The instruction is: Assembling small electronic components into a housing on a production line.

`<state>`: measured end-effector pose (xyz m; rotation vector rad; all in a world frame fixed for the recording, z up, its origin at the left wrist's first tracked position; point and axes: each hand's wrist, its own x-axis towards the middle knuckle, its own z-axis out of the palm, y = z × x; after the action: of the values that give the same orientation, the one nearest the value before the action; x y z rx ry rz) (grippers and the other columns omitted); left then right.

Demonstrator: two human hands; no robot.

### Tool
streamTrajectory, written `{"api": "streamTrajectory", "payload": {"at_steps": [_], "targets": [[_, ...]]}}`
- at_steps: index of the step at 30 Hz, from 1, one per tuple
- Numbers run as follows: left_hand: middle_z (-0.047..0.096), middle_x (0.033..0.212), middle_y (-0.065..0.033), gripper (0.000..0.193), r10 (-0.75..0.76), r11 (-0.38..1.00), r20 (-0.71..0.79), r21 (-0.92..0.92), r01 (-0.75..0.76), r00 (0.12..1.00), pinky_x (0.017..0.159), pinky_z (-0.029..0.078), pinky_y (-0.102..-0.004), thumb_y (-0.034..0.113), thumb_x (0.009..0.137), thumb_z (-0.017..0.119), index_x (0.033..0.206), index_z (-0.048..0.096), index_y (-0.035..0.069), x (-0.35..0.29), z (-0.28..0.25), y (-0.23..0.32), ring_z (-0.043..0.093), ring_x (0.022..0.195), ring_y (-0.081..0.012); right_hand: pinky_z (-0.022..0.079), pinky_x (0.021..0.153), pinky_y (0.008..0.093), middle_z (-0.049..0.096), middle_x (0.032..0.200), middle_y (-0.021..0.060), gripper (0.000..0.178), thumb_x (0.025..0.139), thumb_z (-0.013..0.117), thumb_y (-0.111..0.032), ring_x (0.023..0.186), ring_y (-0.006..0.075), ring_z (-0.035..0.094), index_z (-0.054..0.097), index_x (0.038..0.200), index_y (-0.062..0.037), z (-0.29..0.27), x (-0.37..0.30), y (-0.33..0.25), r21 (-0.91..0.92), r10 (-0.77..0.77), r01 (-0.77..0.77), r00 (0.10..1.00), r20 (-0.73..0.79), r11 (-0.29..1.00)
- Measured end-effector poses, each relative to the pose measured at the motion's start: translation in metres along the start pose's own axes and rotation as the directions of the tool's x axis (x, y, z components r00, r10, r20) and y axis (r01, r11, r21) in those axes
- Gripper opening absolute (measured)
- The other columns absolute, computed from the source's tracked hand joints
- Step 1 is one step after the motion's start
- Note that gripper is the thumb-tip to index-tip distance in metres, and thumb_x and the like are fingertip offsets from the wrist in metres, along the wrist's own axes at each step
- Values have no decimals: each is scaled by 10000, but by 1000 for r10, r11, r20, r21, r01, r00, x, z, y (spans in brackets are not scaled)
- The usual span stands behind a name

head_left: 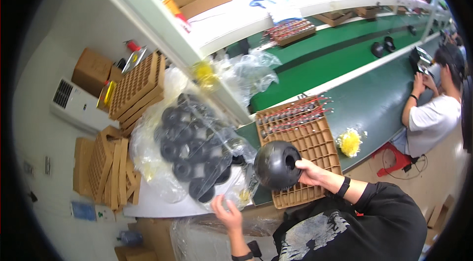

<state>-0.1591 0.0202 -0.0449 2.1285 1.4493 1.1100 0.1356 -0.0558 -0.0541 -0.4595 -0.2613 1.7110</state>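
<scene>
My right hand (311,172) grips a glossy black ball-shaped shell (272,166) by the rim of the round hole in its side. The shell hangs over the left edge of a cardboard divider tray (306,148). Small motor-like parts with red wires (290,116) fill the tray's far rows, while many nearer cells show bare cardboard. My left hand (228,213) holds nothing, its fingers apart, beside the near edge of a clear plastic bag (148,162). Several black round parts with central holes (197,150) lie in and under that plastic.
Stacked cardboard divider trays (135,88) stand at the left. A green conveyor belt (340,46) runs behind the workbench (374,113), below a white shelf (226,24). A yellow bundle (350,142) lies right of the tray. A co-worker (436,113) sits at the far right.
</scene>
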Motion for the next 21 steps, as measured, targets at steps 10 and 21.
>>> {"api": "streamTrajectory", "payload": {"at_steps": [10,21], "targets": [[483,1247,-115,547,-233,103,619,-751,652,750,1018,348,-380,475,990,257,1278,405,33,-1,87,99,460,1167,-235,206,1116,403,283,1420,192,1207,718,767,-101,1329,257,293,-202,1437,-104,17,-73,-18,-709,-327,348,929,173,614],[418,1388,-121,545,101,-370,954,-227,901,282,1052,330,-437,447,984,278,1357,386,65,3,89,147,423,1248,-279,358,1021,573,405,1183,153,729,710,729,-125,1181,346,448,358,1334,-202,-23,-103,-32,-479,-266,493,441,857,-726]]}}
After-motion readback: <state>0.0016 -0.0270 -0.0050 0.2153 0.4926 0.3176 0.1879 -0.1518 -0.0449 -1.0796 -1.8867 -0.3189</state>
